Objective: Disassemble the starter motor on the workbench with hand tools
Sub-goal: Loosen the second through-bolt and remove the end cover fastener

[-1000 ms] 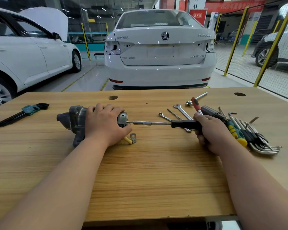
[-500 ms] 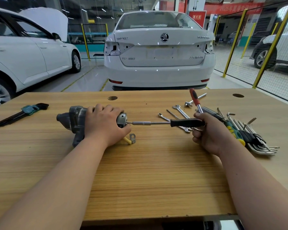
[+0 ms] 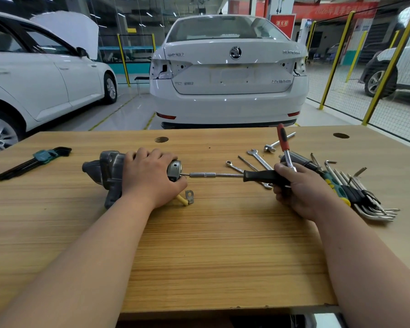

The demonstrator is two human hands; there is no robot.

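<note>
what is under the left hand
The left hand grips the starter motor; its grey nose and round end cap show either side. The housing between them is covered by the hand.

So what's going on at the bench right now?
A person is working on the starter motor lying on the workbench. The left hand holds its body down, while the right hand grips a black-handled driver whose long shaft reaches the motor's end cap. A red-handled ratchet sticks up at that hand. Spanners and hex keys lie loose to the right.
</note>
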